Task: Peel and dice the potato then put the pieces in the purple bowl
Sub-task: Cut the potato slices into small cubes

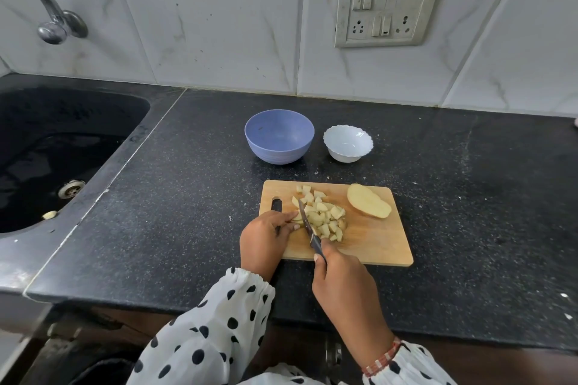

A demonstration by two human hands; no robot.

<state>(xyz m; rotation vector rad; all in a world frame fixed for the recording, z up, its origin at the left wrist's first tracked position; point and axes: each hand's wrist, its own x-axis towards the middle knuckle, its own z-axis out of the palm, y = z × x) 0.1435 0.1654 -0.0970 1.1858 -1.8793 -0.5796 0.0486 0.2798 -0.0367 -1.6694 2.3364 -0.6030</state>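
Head view: 2 bowls (279, 136), 1 potato half (369, 205), right grip (342, 283) around 1 knife (308, 226).

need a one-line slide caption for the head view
Right hand slices with knife; left hand steadies potato piece; purple bowl empty.

soft even light, warped edges

Two bowls sitting on the counter, one purple (279, 136), one white (347, 143), one board (375, 244) lying, one knife (308, 225) cutting, one potato half (368, 205) waiting, many dice (325, 216) piling up, too many to count, two hands working, left (266, 239), right (342, 278)
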